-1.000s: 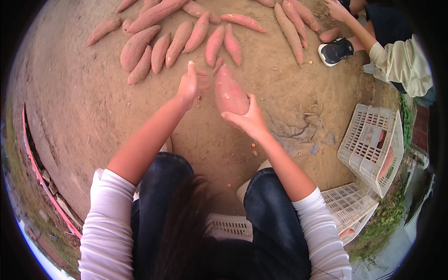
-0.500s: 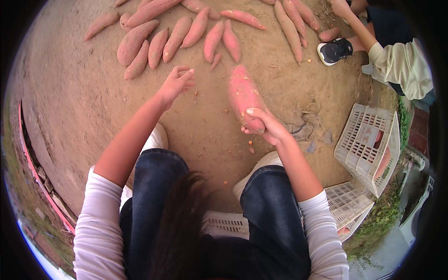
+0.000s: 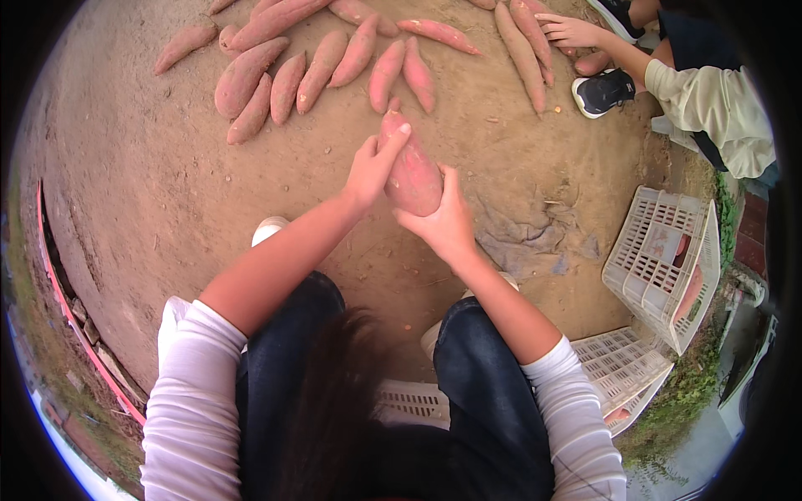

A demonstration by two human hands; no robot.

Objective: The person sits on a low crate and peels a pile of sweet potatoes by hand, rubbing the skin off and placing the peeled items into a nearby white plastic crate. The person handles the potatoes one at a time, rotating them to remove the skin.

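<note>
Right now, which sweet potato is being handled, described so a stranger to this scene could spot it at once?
Start at the row of sweet potatoes laid out on the bare dirt ground at the top of the view, then come down toward the crouching person's knees. The handled sweet potato is the plump pinkish one lifted between the left hand and right hand; it alone is off the ground.

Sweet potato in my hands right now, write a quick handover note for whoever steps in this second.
Left hand: fingers on the upper left side of the large sweet potato.
Right hand: cupping it from below and right; the potato is held over the dirt ground.
Done: a row of sweet potatoes lies ahead on the dirt.
Left: this potato is not yet set down.
Nearby: white crates on the right; another person's hand at the far potatoes.
</note>
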